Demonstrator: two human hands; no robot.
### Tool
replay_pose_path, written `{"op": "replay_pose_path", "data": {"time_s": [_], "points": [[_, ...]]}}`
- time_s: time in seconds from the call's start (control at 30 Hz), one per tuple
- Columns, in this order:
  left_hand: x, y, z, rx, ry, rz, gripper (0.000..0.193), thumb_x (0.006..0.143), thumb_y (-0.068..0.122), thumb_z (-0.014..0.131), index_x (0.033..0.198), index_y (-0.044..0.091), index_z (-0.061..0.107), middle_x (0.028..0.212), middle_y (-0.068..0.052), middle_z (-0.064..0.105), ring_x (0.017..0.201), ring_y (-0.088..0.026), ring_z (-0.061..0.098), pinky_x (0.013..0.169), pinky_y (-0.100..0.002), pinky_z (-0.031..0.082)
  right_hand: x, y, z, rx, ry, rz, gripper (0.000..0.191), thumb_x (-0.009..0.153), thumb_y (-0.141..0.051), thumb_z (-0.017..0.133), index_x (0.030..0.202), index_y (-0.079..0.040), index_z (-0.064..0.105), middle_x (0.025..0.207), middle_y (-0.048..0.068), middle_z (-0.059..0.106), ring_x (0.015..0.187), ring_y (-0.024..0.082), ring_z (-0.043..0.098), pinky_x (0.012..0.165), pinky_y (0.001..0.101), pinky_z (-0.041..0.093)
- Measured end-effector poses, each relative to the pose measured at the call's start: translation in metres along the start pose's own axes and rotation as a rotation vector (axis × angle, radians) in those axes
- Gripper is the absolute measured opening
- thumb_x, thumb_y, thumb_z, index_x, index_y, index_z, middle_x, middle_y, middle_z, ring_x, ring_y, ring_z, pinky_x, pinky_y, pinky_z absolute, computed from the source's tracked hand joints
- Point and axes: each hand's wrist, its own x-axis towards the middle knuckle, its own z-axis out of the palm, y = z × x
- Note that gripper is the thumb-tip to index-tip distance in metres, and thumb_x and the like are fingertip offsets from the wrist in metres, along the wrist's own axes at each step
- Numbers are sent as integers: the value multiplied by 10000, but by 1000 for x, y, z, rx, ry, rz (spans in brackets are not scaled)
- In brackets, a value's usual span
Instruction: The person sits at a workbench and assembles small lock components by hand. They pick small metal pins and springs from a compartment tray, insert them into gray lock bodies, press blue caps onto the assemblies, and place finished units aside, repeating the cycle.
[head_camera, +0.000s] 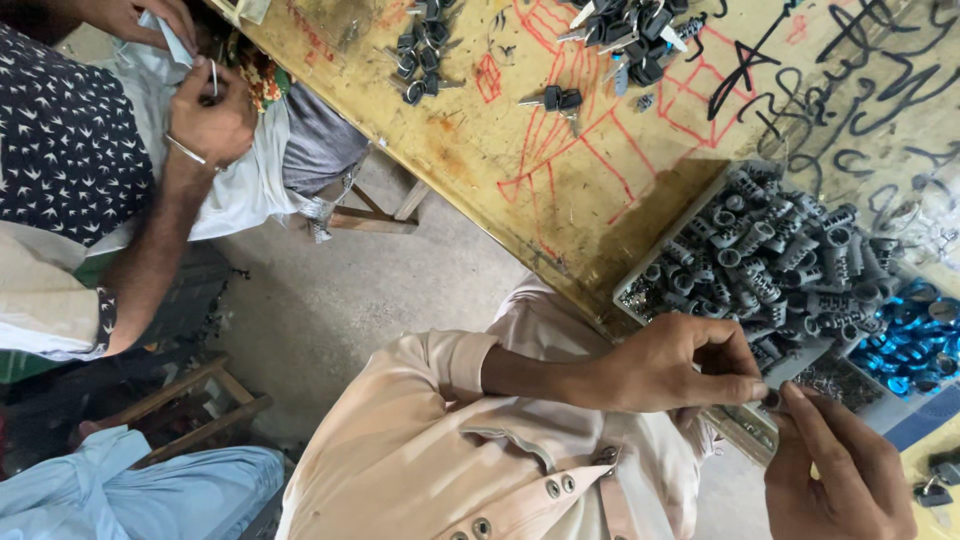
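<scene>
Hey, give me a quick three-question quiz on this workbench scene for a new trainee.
1. True or false: the left hand and right hand pinch one small dark part between their fingertips.
2. What fills the tray just beyond the hands? A) grey ribbed cylinders B) red buttons C) white cloth
3. Fill in: the shiny parts to the right of the tray are ___ in colour.
Key: 1 true; 2 A; 3 blue.
</scene>
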Motion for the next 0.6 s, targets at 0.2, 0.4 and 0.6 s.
{"op": "replay_pose_path", "data": {"time_s": [0.2, 0.4, 0.6], "points": [[-5, 12, 1, -56, -84, -75, 260, 974, 240, 739, 1007, 0, 644, 785, -5, 606, 578, -47, 527, 454, -240, 435, -2, -13, 5, 60, 126, 10, 295, 997, 103, 746, 1234, -71, 768, 1175, 96, 723, 1059, 189, 732, 951, 269, 590], [-11, 25, 3, 49, -39, -63, 198, 999, 176, 708, 1006, 6, 607, 804, 6, 609, 620, -44, 533, 505, -231, 451, 13, -38, 1, -8, 131, -4, 283, 970, 110, 776, 1171, -89, 777, 1117, 99, 736, 963, 192, 739, 831, 286, 591], [-18, 32, 2, 70, -78, 161, 148, 1072, 149, 601, 1111, 6, 586, 1046, -25, 622, 888, -93, 703, 781, -274, 624, 28, -56, -10, -33, 65, -32, 363, 803, 28, 865, 1142, -53, 765, 1031, 110, 716, 859, 240, 727, 728, 356, 577]]}}
